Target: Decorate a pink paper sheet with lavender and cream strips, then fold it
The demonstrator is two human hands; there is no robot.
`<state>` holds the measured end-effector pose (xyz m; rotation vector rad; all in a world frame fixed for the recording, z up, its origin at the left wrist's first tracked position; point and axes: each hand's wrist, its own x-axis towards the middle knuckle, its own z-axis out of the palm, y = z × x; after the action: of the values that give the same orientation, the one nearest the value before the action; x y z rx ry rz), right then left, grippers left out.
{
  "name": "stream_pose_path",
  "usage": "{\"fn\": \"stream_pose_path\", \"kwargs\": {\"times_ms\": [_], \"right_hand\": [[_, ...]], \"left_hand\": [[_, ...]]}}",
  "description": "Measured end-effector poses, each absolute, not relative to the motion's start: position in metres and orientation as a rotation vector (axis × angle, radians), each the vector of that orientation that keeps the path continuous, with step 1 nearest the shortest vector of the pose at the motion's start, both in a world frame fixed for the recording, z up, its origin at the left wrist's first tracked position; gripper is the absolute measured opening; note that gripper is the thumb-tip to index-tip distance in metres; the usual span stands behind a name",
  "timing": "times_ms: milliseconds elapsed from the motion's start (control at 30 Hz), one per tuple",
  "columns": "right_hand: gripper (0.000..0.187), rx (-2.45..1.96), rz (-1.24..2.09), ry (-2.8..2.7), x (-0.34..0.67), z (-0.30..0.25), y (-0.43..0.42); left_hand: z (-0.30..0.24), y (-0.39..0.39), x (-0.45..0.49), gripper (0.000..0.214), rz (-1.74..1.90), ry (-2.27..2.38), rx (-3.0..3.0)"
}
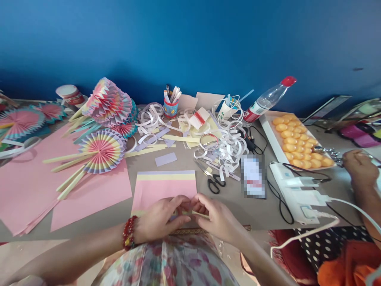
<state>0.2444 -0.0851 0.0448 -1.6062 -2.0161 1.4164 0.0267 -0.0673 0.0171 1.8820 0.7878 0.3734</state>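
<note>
A pink paper sheet (165, 190) with yellow and lavender strips along its far edge lies before me on the table. At its near edge, where more yellow and lavender shows, my left hand (163, 214) is closed, fingers curled with the thumb beneath. My right hand (212, 214) mirrors it, thumb and fingers closed at the same edge close to the left fingertips. The fingers hide most of the edge they grip. Black-handled scissors (216, 183) lie just beyond the sheet on the right, and a small lavender paper piece (166, 159) lies beyond it.
Folded paper fans (102, 151) and large pink sheets (98, 198) lie left. Curly paper strips (235, 149), a pen cup (171, 108) and a bottle (264, 101) stand behind. A power strip (293, 192), a tray of yellow oval pieces (268, 121) and another person's hand (361, 169) are right.
</note>
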Motion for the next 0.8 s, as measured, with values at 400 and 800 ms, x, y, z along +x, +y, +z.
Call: {"fn": "stream_pose_path", "kwargs": {"times_ms": [400, 800], "right_hand": [[0.044, -1.257, 1.497, -2.007, 0.258, 0.042, -0.097], [0.032, -1.342, 0.629, -2.136, 0.271, 0.0, -0.124]], "left_hand": [[0.011, -0.066, 0.036, 0.029, 0.388, 0.812, 1.941], [0.012, -0.069, 0.032, 0.034, 0.229, 0.707, 2.499]]}}
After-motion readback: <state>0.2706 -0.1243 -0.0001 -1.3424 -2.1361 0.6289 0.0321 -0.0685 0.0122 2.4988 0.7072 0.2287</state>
